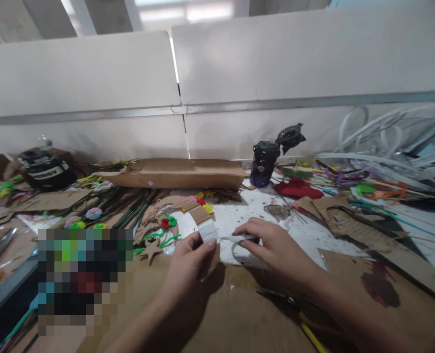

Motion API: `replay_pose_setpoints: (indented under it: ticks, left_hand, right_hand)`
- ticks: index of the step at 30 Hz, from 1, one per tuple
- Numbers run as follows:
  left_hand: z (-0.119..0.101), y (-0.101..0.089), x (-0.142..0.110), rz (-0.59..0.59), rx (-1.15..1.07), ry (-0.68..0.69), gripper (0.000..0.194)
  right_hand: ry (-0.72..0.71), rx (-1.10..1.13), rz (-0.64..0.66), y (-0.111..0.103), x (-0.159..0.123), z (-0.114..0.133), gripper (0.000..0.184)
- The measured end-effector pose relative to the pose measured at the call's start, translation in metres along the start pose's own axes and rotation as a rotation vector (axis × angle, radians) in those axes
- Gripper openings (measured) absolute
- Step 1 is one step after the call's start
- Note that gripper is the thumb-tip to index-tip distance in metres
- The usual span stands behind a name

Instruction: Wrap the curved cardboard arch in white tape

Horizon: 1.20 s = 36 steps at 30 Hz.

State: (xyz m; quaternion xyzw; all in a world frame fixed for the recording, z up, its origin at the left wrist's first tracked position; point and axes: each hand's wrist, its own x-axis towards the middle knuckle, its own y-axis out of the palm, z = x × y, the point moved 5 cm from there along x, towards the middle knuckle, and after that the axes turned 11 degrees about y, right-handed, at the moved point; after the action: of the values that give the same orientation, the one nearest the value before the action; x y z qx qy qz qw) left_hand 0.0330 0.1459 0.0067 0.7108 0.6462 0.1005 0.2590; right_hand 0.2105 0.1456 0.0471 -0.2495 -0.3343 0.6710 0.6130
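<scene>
My left hand (193, 257) pinches a curved cardboard ring (200, 214) between thumb and fingers. White strip wrapping (207, 229) covers the pinched section. From there a white strip (227, 239) runs across to my right hand (267, 240), whose thumb and fingers are closed on it; a loop of it hangs below those fingers. Small red and green flowers (169, 221) lie by the ring, along with green pipe cleaners (171, 241). A cardboard star (152, 250) rests just left of my left hand. Below my right hand lie scissors (291, 300), partly hidden by my forearm.
Behind my hands stands a long cardboard tray (177, 181), with a dark bottle (263, 164) beside it. A black jar (48, 171) and thin stems (129, 208) are at left. White strips (386, 132), red fabric (299, 189) and cardboard scraps (350, 223) fill the right. A blurred patch hides some things.
</scene>
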Motion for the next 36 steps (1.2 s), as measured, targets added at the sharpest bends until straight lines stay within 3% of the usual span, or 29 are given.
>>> replay_pose_setpoints:
  ticks: [6, 11, 13, 16, 20, 25, 27, 30, 36]
  left_hand:
    - [-0.033, -0.006, 0.002, 0.045, 0.112, 0.111, 0.025]
    - [-0.028, -0.015, -0.007, 0.060, 0.091, 0.067, 0.025]
    - [-0.022, -0.022, -0.013, 0.036, 0.086, 0.043, 0.027]
    - [-0.012, -0.032, -0.025, -0.007, 0.044, 0.005, 0.030]
    - [-0.003, -0.040, -0.039, -0.090, -0.009, -0.090, 0.037]
    - [0.003, -0.042, -0.041, -0.065, -0.036, -0.123, 0.038]
    - [0.004, -0.044, -0.040, -0.059, -0.037, -0.119, 0.039]
    - [0.006, -0.045, -0.039, -0.063, -0.025, -0.107, 0.038]
    - [0.011, -0.048, -0.040, -0.065, -0.008, -0.096, 0.022]
  right_hand:
    - [-0.073, -0.195, -0.043, 0.002, 0.004, 0.000, 0.020]
    - [-0.136, -0.525, -0.214, 0.008, 0.003, 0.008, 0.031]
    - [-0.162, -0.587, -0.187, 0.014, -0.001, 0.011, 0.029]
    - [-0.175, -0.483, -0.023, 0.022, -0.010, 0.013, 0.027]
    - [-0.161, -0.325, 0.024, 0.010, -0.033, 0.010, 0.045]
    - [0.040, -0.306, -0.019, -0.014, -0.085, -0.017, 0.032]
    - [0.071, -0.309, 0.050, -0.013, -0.111, -0.031, 0.041]
    - [0.079, -0.358, -0.016, -0.011, -0.141, -0.048, 0.062]
    - [0.086, -0.414, -0.031, 0.002, -0.155, -0.071, 0.075]
